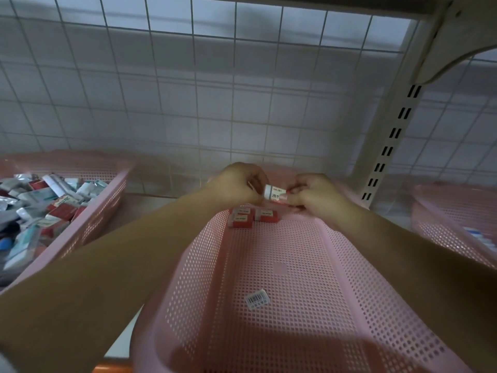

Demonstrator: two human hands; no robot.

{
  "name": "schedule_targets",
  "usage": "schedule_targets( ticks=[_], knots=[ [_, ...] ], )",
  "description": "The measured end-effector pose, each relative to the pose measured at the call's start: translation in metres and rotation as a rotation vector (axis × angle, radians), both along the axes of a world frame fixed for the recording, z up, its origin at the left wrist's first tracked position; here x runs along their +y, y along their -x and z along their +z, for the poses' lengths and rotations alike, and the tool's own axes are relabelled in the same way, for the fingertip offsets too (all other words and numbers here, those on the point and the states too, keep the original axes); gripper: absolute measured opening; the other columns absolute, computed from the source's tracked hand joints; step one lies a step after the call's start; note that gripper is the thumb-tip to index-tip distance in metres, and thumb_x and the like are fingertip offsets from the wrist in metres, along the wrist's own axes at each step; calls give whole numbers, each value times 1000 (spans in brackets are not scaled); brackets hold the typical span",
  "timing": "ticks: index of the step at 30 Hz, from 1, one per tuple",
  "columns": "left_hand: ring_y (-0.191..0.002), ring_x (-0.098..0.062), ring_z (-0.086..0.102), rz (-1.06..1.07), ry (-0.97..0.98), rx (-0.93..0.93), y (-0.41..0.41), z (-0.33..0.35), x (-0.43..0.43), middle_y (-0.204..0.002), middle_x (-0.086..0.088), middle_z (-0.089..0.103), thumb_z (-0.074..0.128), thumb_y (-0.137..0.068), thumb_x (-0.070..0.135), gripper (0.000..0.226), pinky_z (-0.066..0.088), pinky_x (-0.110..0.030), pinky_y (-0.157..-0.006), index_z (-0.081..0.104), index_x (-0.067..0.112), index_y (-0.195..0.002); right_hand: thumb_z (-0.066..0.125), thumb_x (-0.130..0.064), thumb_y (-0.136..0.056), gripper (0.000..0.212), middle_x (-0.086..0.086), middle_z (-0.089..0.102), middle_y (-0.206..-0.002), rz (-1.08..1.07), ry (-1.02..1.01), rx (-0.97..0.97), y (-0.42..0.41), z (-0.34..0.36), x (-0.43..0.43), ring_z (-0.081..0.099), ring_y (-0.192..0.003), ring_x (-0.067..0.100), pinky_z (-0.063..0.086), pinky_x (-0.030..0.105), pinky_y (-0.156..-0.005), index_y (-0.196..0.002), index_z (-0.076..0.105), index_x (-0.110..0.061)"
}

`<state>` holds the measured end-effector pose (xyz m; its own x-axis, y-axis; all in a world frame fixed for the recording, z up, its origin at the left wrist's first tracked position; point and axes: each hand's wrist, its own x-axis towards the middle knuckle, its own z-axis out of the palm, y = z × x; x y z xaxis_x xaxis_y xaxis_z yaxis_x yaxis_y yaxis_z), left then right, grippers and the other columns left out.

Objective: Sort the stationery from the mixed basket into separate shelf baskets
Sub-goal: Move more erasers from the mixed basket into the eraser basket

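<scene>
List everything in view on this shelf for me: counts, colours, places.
middle pink perforated plastic basket: one, pink, beneath the hands.
small red-and-white boxes: about three, far end of that basket.
white barcode label: one, on that basket's floor.
left pink basket of mixed stationery: one, pink, left.
right pink basket: one, partly seen, right edge.
white wire grid panel: one, behind the baskets.
held red-and-white box: one, between both hands.
left hand: pinches the box's left end.
right hand: pinches its right end.
</scene>
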<state>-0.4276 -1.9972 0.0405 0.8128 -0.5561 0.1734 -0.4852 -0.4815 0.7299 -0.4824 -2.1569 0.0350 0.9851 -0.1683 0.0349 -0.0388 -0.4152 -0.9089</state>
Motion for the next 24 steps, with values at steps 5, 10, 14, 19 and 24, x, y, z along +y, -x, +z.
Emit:
schedule_targets(
  ticks=[5, 10, 14, 19, 24],
  knots=[
    [-85, -11, 53, 29, -507, -183, -4, -11, -2, -99, 2, 63, 67, -77, 9, 27, 41, -21, -69, 66, 14, -103, 66, 2, -81, 16, 7, 60, -68, -21, 150, 215, -2, -23, 8, 57, -53, 15, 51, 27, -59, -74, 62, -11],
    [-105, -22, 55, 32, -813, -331, -2, -15, -2, -114, -4, 60, 64, -81, 19, 31, 46, -29, -84, 61, 14, -112, 65, 5, -80, 20, 10, 60, -76, -17, 232, 257, -4, -30, 20, 59, -59, 16, 55, 26, -61, -97, 64, -5],
    [-108, -24, 55, 41, -935, -417, -1, -15, -4, -117, -9, 59, 58, -85, 16, 27, 44, -30, -88, 58, 9, -111, 70, -2, -76, 27, 2, 57, -95, -45, 396, 200, -2, -28, 23, 58, -81, 18, 51, 27, -67, -97, 57, -14],
    [-112, -26, 54, 45, -1064, -447, 5, -13, -7, -121, -12, 58, 55, -88, 11, 28, 44, -33, -92, 57, 7, -115, 68, -24, -82, 22, 0, 57, -91, -57, 599, 153, -1, -38, 21, 55, -77, 15, 43, 23, -63, -99, 61, -13],
    [-110, -24, 55, 15, -1210, -497, 10, -13, -12, -118, -7, 59, 50, -91, 10, 23, 45, -32, -89, 59, 9, -112, 53, -28, -91, 20, 3, 61, -87, -69, 769, 117, -1, -50, 26, 59, -73, 17, 37, 22, -48, -93, 66, -13]
  ],
)
